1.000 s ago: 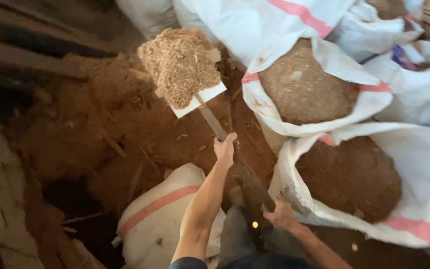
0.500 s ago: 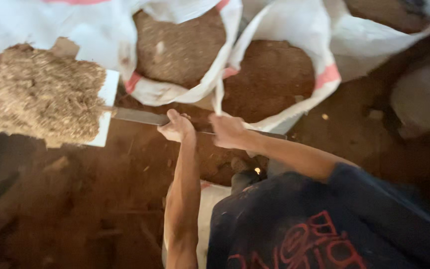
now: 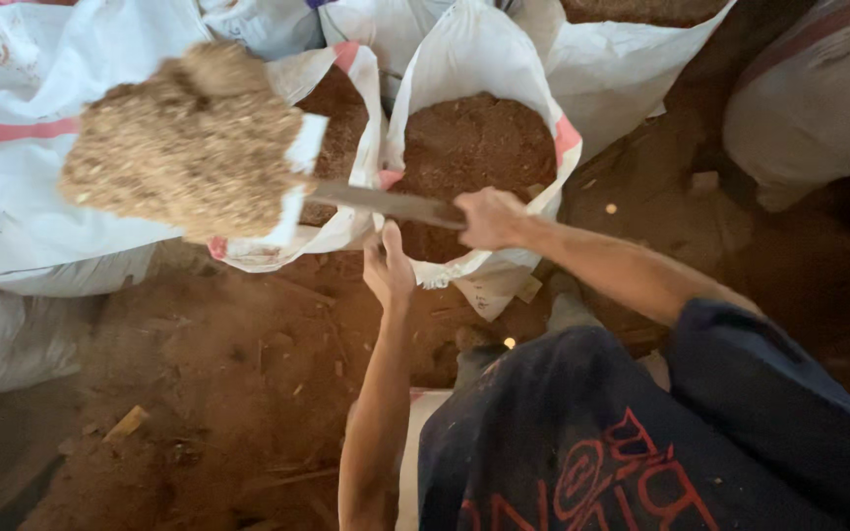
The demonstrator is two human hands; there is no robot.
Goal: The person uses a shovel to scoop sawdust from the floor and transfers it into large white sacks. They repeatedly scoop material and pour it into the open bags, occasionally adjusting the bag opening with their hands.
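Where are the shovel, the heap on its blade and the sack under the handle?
shovel (image 3: 386, 203), head view, on the handle.
heap (image 3: 184, 138), head view, on its middle.
sack (image 3: 425, 69), head view, on its white wall.

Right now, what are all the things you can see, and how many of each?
Shovel: one, pale blade, dark handle, upper left, lifted.
Sawdust heap: one, tan, piled on the shovel blade.
Open sacks: two seen clearly, white with pink stripes, top centre, holding brown fill.
Other sacks: several, white, left and right edges.
Ground: brown, loose dirt and scraps.
Dark shirt: one, red print, bottom right.
Left hand: open, under the handle.
Right hand: grip shut on the handle.
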